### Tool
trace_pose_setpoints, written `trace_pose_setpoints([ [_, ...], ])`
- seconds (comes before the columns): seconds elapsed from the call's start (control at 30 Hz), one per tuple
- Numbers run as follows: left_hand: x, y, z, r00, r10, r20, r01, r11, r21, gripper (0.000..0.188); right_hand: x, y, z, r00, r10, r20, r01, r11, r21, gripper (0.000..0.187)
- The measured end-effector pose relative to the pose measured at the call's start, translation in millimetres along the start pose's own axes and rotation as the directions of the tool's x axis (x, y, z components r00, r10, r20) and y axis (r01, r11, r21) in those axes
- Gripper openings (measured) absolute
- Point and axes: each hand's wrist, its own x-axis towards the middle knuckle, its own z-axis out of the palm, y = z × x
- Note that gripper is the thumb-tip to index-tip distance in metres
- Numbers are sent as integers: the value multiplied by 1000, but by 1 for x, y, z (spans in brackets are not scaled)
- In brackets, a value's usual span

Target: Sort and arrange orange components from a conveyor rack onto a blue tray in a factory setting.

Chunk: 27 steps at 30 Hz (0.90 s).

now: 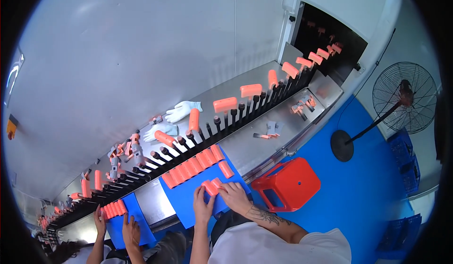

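Above the near edge of the blue mat (188, 205), two orange pieces sit side by side between the person's hands: the left piece (207, 187) at the fingertips of the left hand (203, 209), the right piece (216, 183) at those of the right hand (234, 197). Each hand is closed in a pinch on its piece; whether the two pieces touch is too small to tell.

The left forearm rises nearly straight from the lower edge, fingers pointing up. The right forearm slants in from the lower right, elbow bent, the back of the hand turned up and the fingers reaching leftward.

Just beyond the hands, a single piece (226, 169) lies on the mat, near the right end of a slanting row (193, 166) of the same kind. The pieces are smooth and oblong with rounded backs. The mat is flat and matte, laid over a shiny metal ledge (158, 201). Behind it runs a line of black upright posts (217, 122), some topped with orange pieces.
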Motion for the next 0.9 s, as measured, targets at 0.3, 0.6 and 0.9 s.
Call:
trace_pose_setpoints([
  [0.3, 38, 12, 28, 993, 119, 11, -120, 990, 75, 46, 43, 37, 0, 983, 73, -170, -81, 996, -38, 24],
  [0.6, 57, 74, 7, 991, -37, -131, 18, 989, -149, 36, -70, 58, -65, 927, 60, 370, -222, 883, 413, 35],
  [0.9, 196, 194, -52, 751, 660, -20, -557, 649, 518, 43, 19, 83, -126, 974, 185, -130, -107, 885, 454, 20],
])
